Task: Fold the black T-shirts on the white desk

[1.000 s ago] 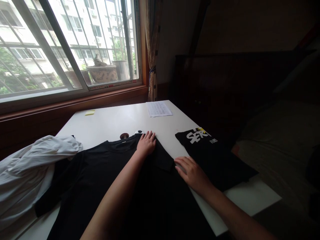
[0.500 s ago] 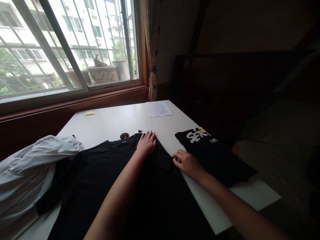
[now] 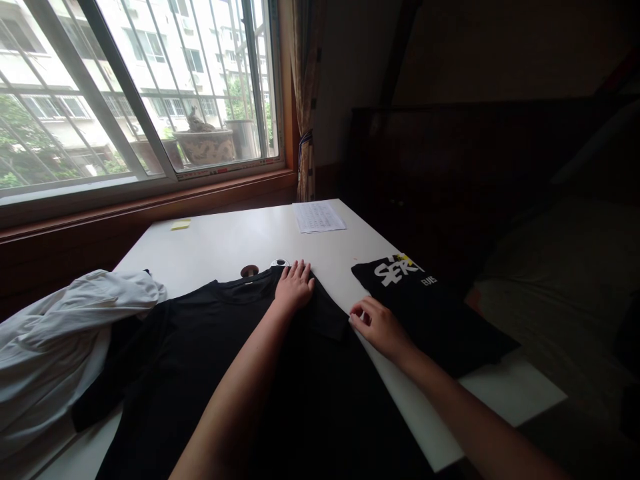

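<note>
A black T-shirt (image 3: 200, 353) lies spread on the white table (image 3: 225, 240), its neckline toward the window. My left hand (image 3: 295, 285) rests flat on its right shoulder, fingers spread. At the tip of the right sleeve is my right hand (image 3: 377, 321), its thumb and fingers pinched on the sleeve's corner. Just beyond the collar sit a round brown disc (image 3: 249, 271) and a small white object (image 3: 280, 263), partly covered by the shirt.
A folded black garment with white lettering (image 3: 430, 313) lies at the right. White crumpled cloth (image 3: 55, 333) is heaped at the left. Papers (image 3: 319, 217) and a yellow pad (image 3: 181, 225) lie toward the far edge. Beyond are a barred window and a curtain (image 3: 305, 100).
My right hand has shifted slightly to the right with the sleeve's corner, which is drawn out a little. My left hand stays at the shoulder.
</note>
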`<state>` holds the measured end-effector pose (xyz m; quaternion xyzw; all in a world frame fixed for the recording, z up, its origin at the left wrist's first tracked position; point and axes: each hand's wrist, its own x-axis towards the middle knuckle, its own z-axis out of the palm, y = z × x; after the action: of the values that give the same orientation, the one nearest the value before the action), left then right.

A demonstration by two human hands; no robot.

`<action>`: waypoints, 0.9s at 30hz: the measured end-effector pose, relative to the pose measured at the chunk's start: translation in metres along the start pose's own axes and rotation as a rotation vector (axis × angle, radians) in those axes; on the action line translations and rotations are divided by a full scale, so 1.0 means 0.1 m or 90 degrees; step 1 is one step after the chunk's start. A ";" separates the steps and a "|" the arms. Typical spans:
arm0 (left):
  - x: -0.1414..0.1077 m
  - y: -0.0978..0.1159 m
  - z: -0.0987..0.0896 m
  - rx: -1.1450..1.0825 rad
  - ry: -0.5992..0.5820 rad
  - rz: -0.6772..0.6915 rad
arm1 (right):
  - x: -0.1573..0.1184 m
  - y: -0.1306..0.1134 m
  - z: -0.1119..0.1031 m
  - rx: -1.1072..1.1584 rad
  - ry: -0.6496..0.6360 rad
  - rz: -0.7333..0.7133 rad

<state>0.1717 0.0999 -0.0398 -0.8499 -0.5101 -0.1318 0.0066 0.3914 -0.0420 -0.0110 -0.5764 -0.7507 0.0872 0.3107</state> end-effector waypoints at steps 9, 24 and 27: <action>0.00 0.00 0.02 -0.007 0.016 0.004 | -0.02 -0.10 0.01 -0.040 -0.045 -0.265; -0.26 0.12 -0.18 -0.017 -0.011 0.191 | -0.07 -0.08 0.02 -0.068 -0.052 -0.262; -0.28 0.13 -0.11 -0.011 -0.039 0.165 | -0.08 -0.10 0.02 -0.065 -0.054 -0.267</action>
<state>0.1680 0.0682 -0.0336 -0.9123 -0.3951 -0.1083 0.0003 0.3832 -0.0519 -0.0102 -0.4182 -0.8701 0.0068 0.2607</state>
